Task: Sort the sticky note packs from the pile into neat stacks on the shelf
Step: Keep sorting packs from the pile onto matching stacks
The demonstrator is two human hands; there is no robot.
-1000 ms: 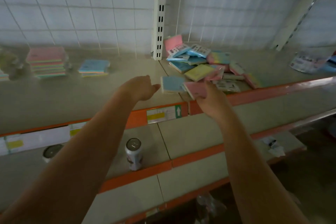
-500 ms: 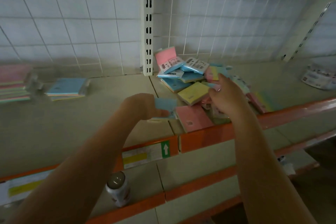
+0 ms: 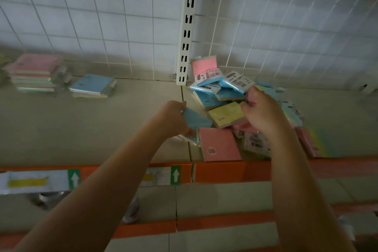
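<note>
A loose pile of sticky note packs (image 3: 223,92) in pink, blue and yellow lies on the shelf (image 3: 81,129) just right of the white upright. My left hand (image 3: 173,118) grips a blue pack (image 3: 195,118) held just above the shelf, left of the pile. My right hand (image 3: 263,112) reaches into the pile with curled fingers, beside a yellow pack (image 3: 227,114); what it holds is hidden. A pink pack (image 3: 218,144) lies flat at the shelf's front edge. Far left stand a tall mixed stack (image 3: 32,73) and a low blue-topped stack (image 3: 92,86).
A white slotted upright (image 3: 187,30) and a wire grid back wall stand behind the shelf. The orange front lip (image 3: 225,172) carries price labels with green arrows. Lower shelves with orange edges sit below; a can (image 3: 131,210) is partly hidden behind my left arm.
The view has moved closer and tilted up. My right hand has pushed deeper into the pile, after leaving the pink pack at the front edge. My left hand still holds the blue pack.
</note>
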